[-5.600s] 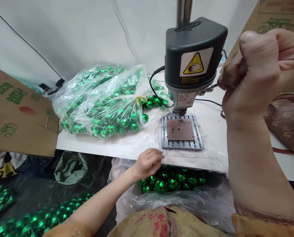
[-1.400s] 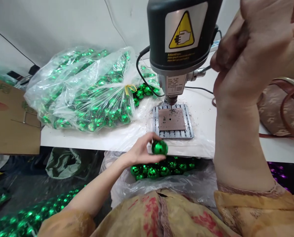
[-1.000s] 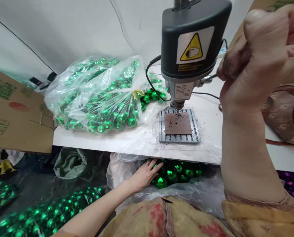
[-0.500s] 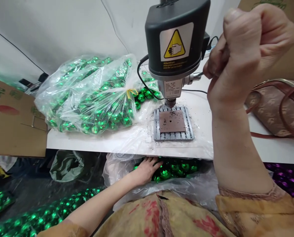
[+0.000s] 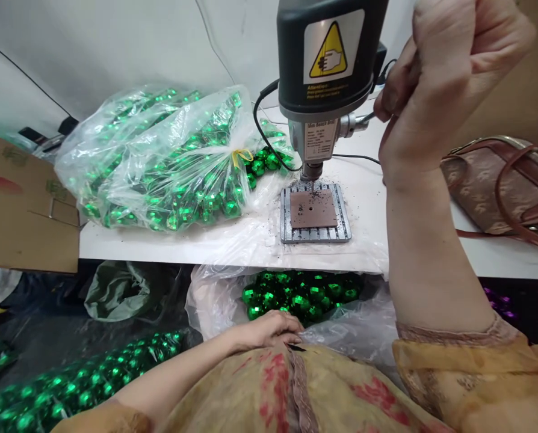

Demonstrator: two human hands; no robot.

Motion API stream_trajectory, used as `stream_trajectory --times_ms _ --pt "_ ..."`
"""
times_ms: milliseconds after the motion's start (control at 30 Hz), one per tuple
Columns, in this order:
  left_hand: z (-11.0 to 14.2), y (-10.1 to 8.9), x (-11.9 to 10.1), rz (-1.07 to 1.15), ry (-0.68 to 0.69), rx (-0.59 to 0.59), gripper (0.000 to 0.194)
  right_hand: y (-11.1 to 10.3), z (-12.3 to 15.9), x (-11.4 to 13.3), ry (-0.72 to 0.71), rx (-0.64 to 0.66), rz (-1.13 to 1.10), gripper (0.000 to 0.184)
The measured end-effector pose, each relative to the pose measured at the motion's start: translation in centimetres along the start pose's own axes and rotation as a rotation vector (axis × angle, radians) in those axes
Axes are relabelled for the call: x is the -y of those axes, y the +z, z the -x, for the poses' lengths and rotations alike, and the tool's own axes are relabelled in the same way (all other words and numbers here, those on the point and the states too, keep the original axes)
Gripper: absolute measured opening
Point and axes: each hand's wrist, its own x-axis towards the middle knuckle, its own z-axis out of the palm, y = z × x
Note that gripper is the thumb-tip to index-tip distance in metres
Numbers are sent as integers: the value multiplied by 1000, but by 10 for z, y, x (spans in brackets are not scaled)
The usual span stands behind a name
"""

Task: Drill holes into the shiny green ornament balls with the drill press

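Raised at the upper right, my right hand (image 5: 449, 78) is closed around the feed lever (image 5: 364, 120) of a small black bench drill press (image 5: 332, 66). Under the drill chuck (image 5: 312, 171), a brown square plate (image 5: 313, 209) with a dark hole lies on the slotted metal base (image 5: 287, 231), strewn with dark shavings. My left hand (image 5: 271, 329) is low, close to my body, at the near rim of an open clear plastic bag (image 5: 215, 300). Its fingers are curled together, and what they hold is hidden. Shiny green faceted balls (image 5: 300, 300) fill that bag.
A tied clear bag (image 5: 160, 162) of green balls lies left on the white table (image 5: 129, 243). A cardboard box (image 5: 25, 204) stands at the left, a brown handbag (image 5: 490, 186) at the right. Several green balls (image 5: 92, 379) lie in bags below.
My left hand has drawn back from the green balls toward my body, and its fingers have curled. My right hand keeps hold of the lever. The view has shifted slightly.
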Motion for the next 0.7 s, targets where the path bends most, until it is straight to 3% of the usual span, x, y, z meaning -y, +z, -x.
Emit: stream_trajectory --times_ms 100,167,267,367,433,500,567,700 --pt "4 -5 -27 381 -31 -22 48 0 -2 -2 -8 -4 -15 45" --pt "10 -8 -44 499 -45 -28 48 1 -3 -3 -19 -3 -32 46" --pt "18 -14 -62 464 4 44 50 2 -3 -3 -2 -5 -47 48" --pt "20 -24 -68 358 15 118 57 2 -4 -4 20 -3 -45 49" --pt "17 -32 -61 199 -38 17 59 0 -5 -6 19 -5 -25 49" --pt "8 -38 -45 -103 -98 -113 52 -2 -5 -7 19 -5 10 49" --pt "-6 -41 -21 -443 -166 -162 44 -4 -6 -8 41 4 54 50" --pt "-48 -38 34 -761 -396 -198 91 -7 -7 -10 56 31 65 50"
